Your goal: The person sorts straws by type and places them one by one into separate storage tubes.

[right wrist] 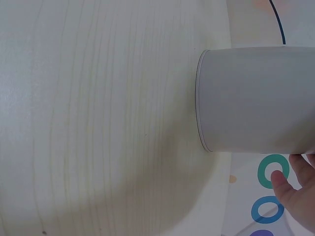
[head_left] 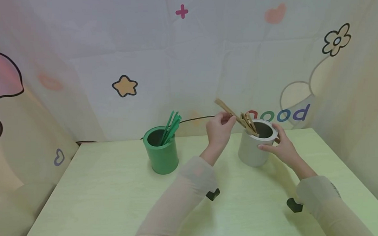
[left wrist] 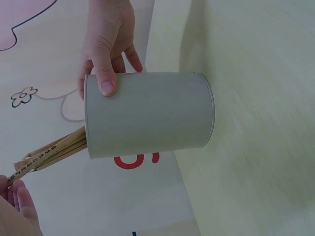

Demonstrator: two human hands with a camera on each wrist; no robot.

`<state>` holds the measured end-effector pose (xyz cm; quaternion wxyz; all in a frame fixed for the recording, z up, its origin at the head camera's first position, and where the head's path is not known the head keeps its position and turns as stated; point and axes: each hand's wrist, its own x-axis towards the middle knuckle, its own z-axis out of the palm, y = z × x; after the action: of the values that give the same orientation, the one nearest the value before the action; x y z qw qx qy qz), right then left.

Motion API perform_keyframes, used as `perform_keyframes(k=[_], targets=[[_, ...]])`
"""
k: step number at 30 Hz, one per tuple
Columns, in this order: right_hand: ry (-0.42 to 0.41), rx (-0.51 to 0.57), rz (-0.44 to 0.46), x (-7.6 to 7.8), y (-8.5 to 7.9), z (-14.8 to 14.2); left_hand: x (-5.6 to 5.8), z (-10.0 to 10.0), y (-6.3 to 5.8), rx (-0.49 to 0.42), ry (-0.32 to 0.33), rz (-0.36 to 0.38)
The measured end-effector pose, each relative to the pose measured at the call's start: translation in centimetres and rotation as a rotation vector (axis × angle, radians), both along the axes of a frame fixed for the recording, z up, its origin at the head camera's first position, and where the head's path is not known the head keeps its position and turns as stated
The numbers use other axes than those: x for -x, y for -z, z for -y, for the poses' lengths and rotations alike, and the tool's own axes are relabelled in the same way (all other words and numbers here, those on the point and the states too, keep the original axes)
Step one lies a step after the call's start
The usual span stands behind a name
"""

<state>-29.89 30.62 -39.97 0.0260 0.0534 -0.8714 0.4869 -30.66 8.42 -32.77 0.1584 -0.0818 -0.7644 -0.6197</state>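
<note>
A light grey cylindrical canister (head_left: pixel 253 150) stands upright at the back right of the table. Several slim brown paper-wrapped sticks (left wrist: pixel 59 149) lean out over its left rim. My left hand (head_left: pixel 219 129) pinches one long brown paper-wrapped stick (head_left: pixel 222 104) with printed lettering; its lower end is at the canister's mouth. On the canister's right side, my right hand (head_left: pixel 284 145) holds the rim, thumb on the outer wall, as the left wrist view also shows. Only part of the canister (right wrist: pixel 256 101) and a few fingertips (right wrist: pixel 281 184) appear in the right wrist view.
To the left stands a green canister (head_left: pixel 163 160) with several thin green sticks (head_left: pixel 172 128) leaning out of it. The pale wooden table (head_left: pixel 103 198) meets a printed cloth backdrop (head_left: pixel 191 72) just behind both canisters.
</note>
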Motion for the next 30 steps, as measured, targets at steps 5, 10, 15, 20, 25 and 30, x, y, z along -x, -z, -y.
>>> perform_keyframes(k=[5,10,15,20,25,30], targets=[[0.005,-0.004,-0.003,-0.1,0.0,0.0,0.2,-0.9,0.5,0.032,0.023,0.031],[0.008,-0.001,-0.010,-0.1,0.0,0.1,0.0,-2.0,1.2,0.059,0.040,0.043],[0.010,-0.002,-0.002,-0.1,0.0,0.1,-0.1,-2.7,1.9,0.125,0.049,0.098],[0.008,-0.002,-0.001,0.0,0.0,0.1,-0.3,-2.6,2.6,0.131,0.067,0.152],[0.007,-0.001,-0.008,0.0,0.0,0.1,-0.7,-2.1,3.5,0.130,0.088,0.158],[0.006,-0.013,-0.008,0.0,0.1,0.0,-1.3,-1.1,4.8,0.098,0.121,0.196]])
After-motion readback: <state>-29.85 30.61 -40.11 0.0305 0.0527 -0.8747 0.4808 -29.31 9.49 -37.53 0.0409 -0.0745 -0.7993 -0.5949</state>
